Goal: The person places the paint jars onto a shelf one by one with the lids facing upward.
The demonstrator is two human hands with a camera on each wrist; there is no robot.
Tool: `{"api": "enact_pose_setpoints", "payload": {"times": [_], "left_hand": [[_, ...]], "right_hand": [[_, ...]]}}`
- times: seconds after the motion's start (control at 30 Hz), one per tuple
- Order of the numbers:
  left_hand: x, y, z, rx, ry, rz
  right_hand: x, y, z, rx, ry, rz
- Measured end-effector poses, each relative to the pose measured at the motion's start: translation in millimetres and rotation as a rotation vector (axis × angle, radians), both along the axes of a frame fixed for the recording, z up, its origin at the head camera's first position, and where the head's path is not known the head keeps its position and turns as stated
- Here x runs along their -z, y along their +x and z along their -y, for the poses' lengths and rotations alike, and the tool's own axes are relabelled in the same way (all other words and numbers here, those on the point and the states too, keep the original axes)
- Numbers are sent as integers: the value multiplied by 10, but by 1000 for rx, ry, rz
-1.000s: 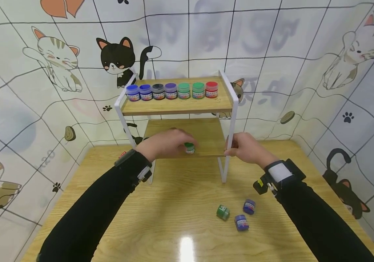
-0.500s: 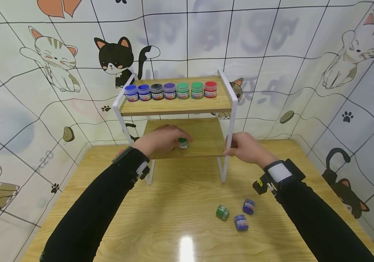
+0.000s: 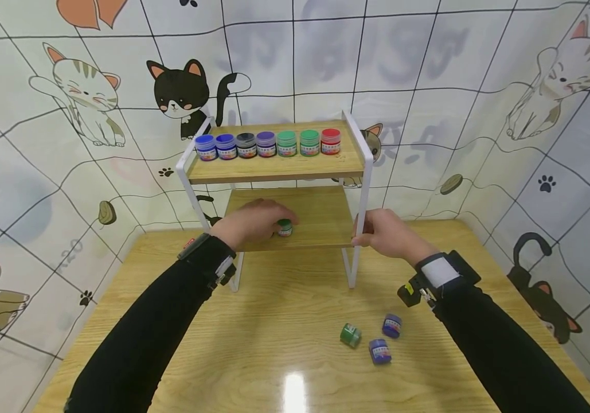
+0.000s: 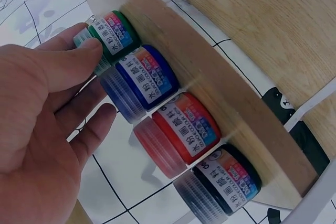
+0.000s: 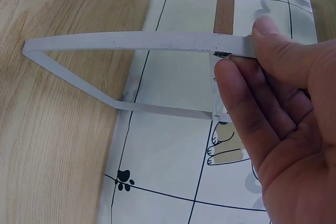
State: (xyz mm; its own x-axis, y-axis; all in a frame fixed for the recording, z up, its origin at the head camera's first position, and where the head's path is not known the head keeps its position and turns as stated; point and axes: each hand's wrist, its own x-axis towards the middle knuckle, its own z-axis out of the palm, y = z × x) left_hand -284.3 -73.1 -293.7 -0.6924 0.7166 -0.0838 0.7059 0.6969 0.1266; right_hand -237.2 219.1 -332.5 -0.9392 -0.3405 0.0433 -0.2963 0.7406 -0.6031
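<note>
- My left hand (image 3: pixel 250 221) pinches a green-lidded paint jar (image 3: pixel 285 228) between thumb and fingertips on the lower shelf (image 3: pixel 320 221) of the white-framed rack (image 3: pixel 359 143).
- The left wrist view shows the green jar (image 4: pixel 107 38) at the end of a row, touching a blue jar (image 4: pixel 144 80); a red jar (image 4: pixel 178 132) and a black jar (image 4: pixel 226 182) follow in line along the shelf's wooden edge.
- My right hand (image 3: pixel 385 232) grips the rack's right upright, with thumb and fingers curled round the white bar (image 5: pixel 157 40), as the right wrist view confirms.
- The jar appears to stand on the shelf already, though my fingers hide its base, so I cannot confirm full contact.
- To do this step well, I judge: keep the right hand firm on the frame so the rack does not slide on the bench (image 3: pixel 274 321); press the green jar lightly against the blue one, level with the row; then spread the fingers straight apart without dragging the lid.
- The upper shelf carries seven jars (image 3: pixel 266 143) in a row. Three loose jars (image 3: pixel 372 338) lie on the bench near my right forearm.
</note>
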Motion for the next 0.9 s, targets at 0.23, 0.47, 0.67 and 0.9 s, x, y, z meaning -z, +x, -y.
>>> {"api": "enact_pose_setpoints", "payload": {"times": [0.23, 0.47, 0.67, 0.9], "left_hand": [[20, 21, 25, 2, 7, -28], [16, 37, 39, -6, 14, -23], [15, 40, 33, -5, 14, -22], [12, 49, 23, 7, 50, -28]], "right_hand": [[-1, 4, 16, 7, -11, 8], [3, 6, 13, 8, -5, 1], [2, 8, 8, 7, -1, -5], [1, 9, 1, 15, 5, 0]]}}
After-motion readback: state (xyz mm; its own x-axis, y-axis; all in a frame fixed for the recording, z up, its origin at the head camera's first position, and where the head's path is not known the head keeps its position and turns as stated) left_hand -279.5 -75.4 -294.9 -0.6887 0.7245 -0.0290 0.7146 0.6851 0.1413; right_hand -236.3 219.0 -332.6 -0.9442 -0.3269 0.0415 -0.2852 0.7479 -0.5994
